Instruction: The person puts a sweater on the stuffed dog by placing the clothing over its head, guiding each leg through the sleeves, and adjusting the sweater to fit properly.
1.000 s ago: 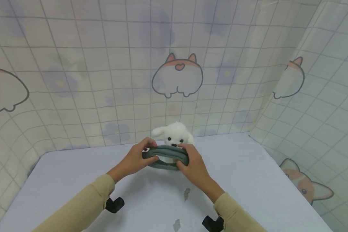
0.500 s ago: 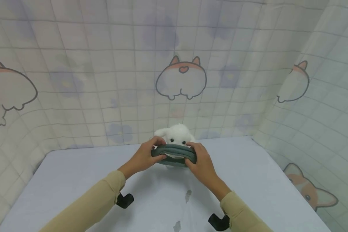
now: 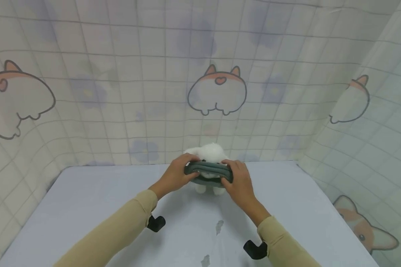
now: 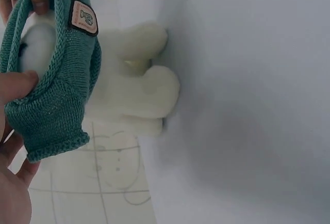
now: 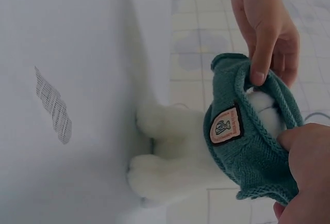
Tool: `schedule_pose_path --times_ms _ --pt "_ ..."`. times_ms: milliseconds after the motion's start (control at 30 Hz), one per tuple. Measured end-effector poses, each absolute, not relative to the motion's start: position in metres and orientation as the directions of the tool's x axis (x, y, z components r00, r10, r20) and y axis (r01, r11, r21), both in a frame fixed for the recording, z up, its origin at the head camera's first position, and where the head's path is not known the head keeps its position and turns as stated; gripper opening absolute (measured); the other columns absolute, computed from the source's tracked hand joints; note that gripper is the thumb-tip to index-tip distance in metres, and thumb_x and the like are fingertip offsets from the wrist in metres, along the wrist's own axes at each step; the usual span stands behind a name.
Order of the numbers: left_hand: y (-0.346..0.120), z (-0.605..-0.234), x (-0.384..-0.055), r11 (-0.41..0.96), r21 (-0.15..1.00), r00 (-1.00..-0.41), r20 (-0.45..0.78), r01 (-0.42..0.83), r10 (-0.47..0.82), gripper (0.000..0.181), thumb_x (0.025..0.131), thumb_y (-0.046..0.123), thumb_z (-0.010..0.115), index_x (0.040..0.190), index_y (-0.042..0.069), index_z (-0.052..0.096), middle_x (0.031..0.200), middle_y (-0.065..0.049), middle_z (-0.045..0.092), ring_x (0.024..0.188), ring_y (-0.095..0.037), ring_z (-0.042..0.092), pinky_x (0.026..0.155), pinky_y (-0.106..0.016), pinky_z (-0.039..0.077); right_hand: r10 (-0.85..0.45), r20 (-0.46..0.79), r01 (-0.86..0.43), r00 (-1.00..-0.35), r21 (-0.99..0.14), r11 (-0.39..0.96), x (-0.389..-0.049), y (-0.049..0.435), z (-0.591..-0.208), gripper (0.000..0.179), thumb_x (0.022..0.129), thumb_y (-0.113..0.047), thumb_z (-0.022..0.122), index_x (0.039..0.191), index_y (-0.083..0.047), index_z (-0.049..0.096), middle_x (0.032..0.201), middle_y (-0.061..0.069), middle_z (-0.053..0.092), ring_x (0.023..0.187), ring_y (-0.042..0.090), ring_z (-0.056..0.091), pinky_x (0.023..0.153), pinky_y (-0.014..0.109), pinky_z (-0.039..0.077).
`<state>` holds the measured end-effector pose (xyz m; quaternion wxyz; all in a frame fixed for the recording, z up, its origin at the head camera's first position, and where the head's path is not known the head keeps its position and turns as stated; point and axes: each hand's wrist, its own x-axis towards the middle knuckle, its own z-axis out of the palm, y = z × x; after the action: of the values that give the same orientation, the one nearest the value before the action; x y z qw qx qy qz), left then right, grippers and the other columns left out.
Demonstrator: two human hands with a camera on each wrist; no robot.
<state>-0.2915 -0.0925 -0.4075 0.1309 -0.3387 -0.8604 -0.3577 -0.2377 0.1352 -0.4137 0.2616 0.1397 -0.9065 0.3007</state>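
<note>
A white plush dog (image 3: pixel 211 150) stands on four stubby legs at the far side of the table. A small green knitted sweater (image 3: pixel 210 167) with a pink patch is around its head, and the muzzle shows through the neck opening in both wrist views. My left hand (image 3: pixel 178 173) pinches the left edge of the sweater, thumb at the opening and fingers behind. On the opposite edge my right hand (image 3: pixel 241 182) grips the knit likewise. In the left wrist view, the legs (image 4: pixel 154 87) are bare below the sweater. The hands cover the dog's ears in part.
The white table (image 3: pixel 120 207) meets a grid-patterned curtain (image 3: pixel 153 92) with corgi drawings behind and on the sides. Grey patches (image 3: pixel 219 227) mark the tabletop. Black pieces (image 3: pixel 156 223) hang under both sleeves.
Both hands have moved the sweater away from me onto the dog's head. The face, plainly visible earlier, is now mostly covered. The head view has shifted slightly.
</note>
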Motion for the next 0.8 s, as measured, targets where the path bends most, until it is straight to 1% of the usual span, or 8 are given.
schedule_pose_path --times_ms 100,233,300,367,433,500,667,800 --pt "-0.090 -0.406 -0.295 0.565 0.458 -0.726 0.481 0.686 0.491 0.030 0.080 0.016 0.079 0.106 0.016 0.063 0.124 -0.003 0.056 0.121 -0.023 0.052 0.103 -0.043 0.046 -0.115 0.564 -0.420 -0.817 -0.447 0.790 -0.242 0.139 -0.413 0.050 0.077 -0.003 0.077 0.123 -0.010 0.058 0.095 0.007 0.057 0.088 0.021 0.046 0.078 0.036 0.043" --pt "-0.089 -0.401 -0.301 0.596 0.386 -0.704 0.496 0.704 0.509 0.027 0.079 0.016 0.081 0.095 0.016 0.060 0.139 -0.006 0.048 0.132 -0.027 0.045 0.105 -0.052 0.042 -0.144 0.572 -0.443 -0.807 -0.426 0.789 -0.250 0.141 -0.411 0.053 0.075 -0.003 0.078 0.123 -0.010 0.058 0.094 0.007 0.055 0.087 0.022 0.046 0.076 0.037 0.041" --pt "-0.088 -0.397 -0.304 0.589 0.395 -0.704 0.481 0.706 0.522 0.028 0.078 0.013 0.080 0.094 0.016 0.058 0.145 -0.008 0.046 0.136 -0.028 0.044 0.105 -0.055 0.041 -0.154 0.570 -0.450 -0.807 -0.423 0.786 -0.254 0.143 -0.410 0.056 0.075 -0.003 0.078 0.125 -0.010 0.056 0.104 0.009 0.056 0.097 0.024 0.050 0.084 0.040 0.045" --pt "-0.087 -0.394 -0.306 0.574 0.423 -0.712 0.449 0.701 0.539 0.028 0.079 0.010 0.079 0.094 0.014 0.056 0.148 -0.010 0.045 0.137 -0.029 0.043 0.107 -0.054 0.040 -0.168 0.562 -0.460 -0.810 -0.430 0.777 -0.257 0.145 -0.407 0.060 0.076 -0.001 0.078 0.130 -0.010 0.053 0.121 0.010 0.054 0.112 0.028 0.051 0.095 0.044 0.046" --pt "-0.086 -0.392 -0.308 0.572 0.455 -0.731 0.405 0.683 0.550 0.028 0.080 0.009 0.078 0.094 0.014 0.054 0.149 -0.010 0.044 0.138 -0.029 0.042 0.110 -0.051 0.038 -0.191 0.548 -0.474 -0.814 -0.437 0.764 -0.259 0.146 -0.405 0.067 0.076 0.000 0.077 0.136 -0.011 0.049 0.138 0.010 0.047 0.128 0.031 0.046 0.104 0.049 0.043" --pt "-0.084 -0.391 -0.309 0.574 0.476 -0.744 0.373 0.666 0.554 0.028 0.081 0.008 0.077 0.095 0.013 0.053 0.149 -0.010 0.044 0.137 -0.030 0.044 0.112 -0.049 0.038 -0.222 0.528 -0.488 -0.820 -0.441 0.753 -0.261 0.147 -0.403 0.074 0.077 0.001 0.076 0.142 -0.013 0.043 0.150 0.008 0.039 0.137 0.031 0.040 0.109 0.052 0.039" --pt "-0.083 -0.392 -0.311 0.603 0.471 -0.764 0.351 0.644 0.542 0.028 0.082 0.008 0.075 0.099 0.013 0.054 0.148 -0.008 0.045 0.133 -0.030 0.049 0.109 -0.044 0.042 -0.287 0.484 -0.507 -0.826 -0.418 0.754 -0.266 0.149 -0.402 0.084 0.079 0.002 0.075 0.150 -0.018 0.034 0.157 0.005 0.031 0.141 0.031 0.036 0.108 0.053 0.040" --pt "-0.085 -0.395 -0.312 0.614 0.436 -0.753 0.380 0.658 0.537 0.026 0.082 0.006 0.074 0.099 0.013 0.055 0.143 -0.007 0.050 0.130 -0.028 0.052 0.107 -0.044 0.044 -0.339 0.482 -0.537 -0.808 -0.366 0.760 -0.270 0.151 -0.404 0.085 0.078 0.004 0.075 0.150 -0.018 0.035 0.155 0.006 0.036 0.138 0.030 0.040 0.107 0.050 0.042"
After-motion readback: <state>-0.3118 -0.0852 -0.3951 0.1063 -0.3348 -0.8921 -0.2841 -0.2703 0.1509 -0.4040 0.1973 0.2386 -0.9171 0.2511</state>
